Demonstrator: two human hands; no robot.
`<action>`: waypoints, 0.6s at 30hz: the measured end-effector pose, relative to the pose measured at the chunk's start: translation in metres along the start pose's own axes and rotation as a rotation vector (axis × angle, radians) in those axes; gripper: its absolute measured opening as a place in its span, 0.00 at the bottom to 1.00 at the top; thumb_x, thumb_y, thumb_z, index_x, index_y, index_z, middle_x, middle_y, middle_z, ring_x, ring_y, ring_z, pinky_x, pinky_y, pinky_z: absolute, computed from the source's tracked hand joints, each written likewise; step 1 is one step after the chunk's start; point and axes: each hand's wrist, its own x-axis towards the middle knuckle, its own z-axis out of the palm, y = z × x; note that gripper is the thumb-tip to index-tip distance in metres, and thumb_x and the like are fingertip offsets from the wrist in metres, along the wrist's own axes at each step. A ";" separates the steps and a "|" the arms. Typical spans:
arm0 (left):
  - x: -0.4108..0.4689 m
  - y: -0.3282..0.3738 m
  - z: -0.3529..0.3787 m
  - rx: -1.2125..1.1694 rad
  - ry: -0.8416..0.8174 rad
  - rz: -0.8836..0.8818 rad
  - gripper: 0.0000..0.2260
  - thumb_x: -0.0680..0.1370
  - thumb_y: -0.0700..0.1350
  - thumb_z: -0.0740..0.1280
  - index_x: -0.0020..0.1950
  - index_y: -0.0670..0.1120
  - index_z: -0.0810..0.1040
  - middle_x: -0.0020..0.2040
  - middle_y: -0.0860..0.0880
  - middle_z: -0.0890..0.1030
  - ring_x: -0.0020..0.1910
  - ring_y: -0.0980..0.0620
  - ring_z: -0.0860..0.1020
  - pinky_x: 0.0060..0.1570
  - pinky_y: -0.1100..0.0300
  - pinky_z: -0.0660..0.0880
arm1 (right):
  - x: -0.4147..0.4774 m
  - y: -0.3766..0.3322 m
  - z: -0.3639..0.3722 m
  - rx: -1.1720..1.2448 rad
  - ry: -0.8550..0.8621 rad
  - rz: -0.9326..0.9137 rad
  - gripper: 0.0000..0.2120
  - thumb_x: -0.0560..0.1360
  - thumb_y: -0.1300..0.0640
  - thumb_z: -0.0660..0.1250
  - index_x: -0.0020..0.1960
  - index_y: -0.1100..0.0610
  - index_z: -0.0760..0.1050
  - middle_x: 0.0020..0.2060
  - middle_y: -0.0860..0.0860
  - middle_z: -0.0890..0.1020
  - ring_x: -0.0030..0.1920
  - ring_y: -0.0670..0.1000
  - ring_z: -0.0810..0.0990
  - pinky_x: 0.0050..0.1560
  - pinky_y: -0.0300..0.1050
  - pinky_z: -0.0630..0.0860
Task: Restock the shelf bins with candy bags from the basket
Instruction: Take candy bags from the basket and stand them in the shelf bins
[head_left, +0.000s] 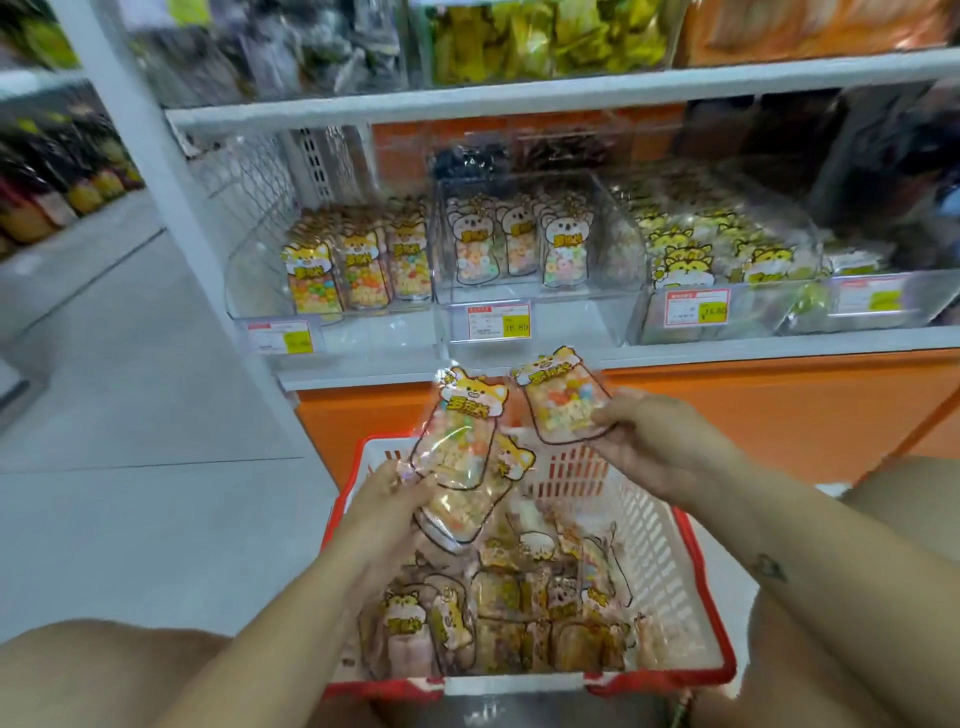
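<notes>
Closest to you, the red-rimmed white lattice plastic basket (660, 561) sits on the floor between your knees. That puts the loose heap of clear cartoon-printed candy bags (498, 618) inside it straight under both hands.

Up over the basket, your left hand (387, 506) has its fingers curled round the lower corner of a clear jar-shaped bag with an orange dog face and pastel sweets (460, 431). A second bag of the same print (462, 512) is fanned out behind it in the same grip. Holding them by the bottom corner leaves the printed fronts facing you, so you can check the design.

Your right hand (644, 441) pinches one more orange-dog bag (563, 402) by its lower edge, thumb on top and fingers beneath. It is tilted upright and lifted nearer the shelf, so it looks like the first to go in.

Beyond the hands comes the orange shelf base (727, 415), and on the white shelf above it stand the clear acrylic bins. The left-hand clear bin (260, 291) holds upright rows of the same orange-dog bags (358, 270), faces forward, so that is the likely home for all three. The middle clear bin (519, 299) carries grey koala-print bags (519, 244), and the right-hand clear bin (753, 317) yellow tiger-print ones (685, 260). Everything further back is too blurred to call.
</notes>
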 end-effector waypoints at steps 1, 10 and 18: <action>-0.006 0.000 0.004 -0.035 -0.003 0.006 0.07 0.83 0.36 0.63 0.46 0.44 0.74 0.40 0.45 0.84 0.39 0.49 0.83 0.39 0.58 0.78 | -0.003 0.001 0.001 0.006 -0.017 0.011 0.21 0.73 0.76 0.63 0.64 0.64 0.71 0.60 0.67 0.78 0.54 0.61 0.83 0.40 0.47 0.81; -0.024 -0.005 0.043 0.144 0.008 0.207 0.09 0.77 0.52 0.69 0.55 0.51 0.77 0.50 0.44 0.84 0.50 0.44 0.83 0.54 0.40 0.79 | -0.028 0.034 0.027 -0.357 -0.155 0.000 0.17 0.72 0.62 0.76 0.59 0.60 0.78 0.49 0.58 0.86 0.49 0.58 0.86 0.52 0.55 0.83; -0.026 -0.007 0.062 -0.017 -0.024 0.199 0.04 0.83 0.40 0.63 0.58 0.43 0.73 0.46 0.35 0.82 0.42 0.33 0.83 0.37 0.46 0.81 | -0.015 0.037 0.021 -0.326 -0.057 -0.059 0.10 0.70 0.52 0.77 0.47 0.57 0.84 0.42 0.52 0.85 0.49 0.54 0.82 0.57 0.54 0.77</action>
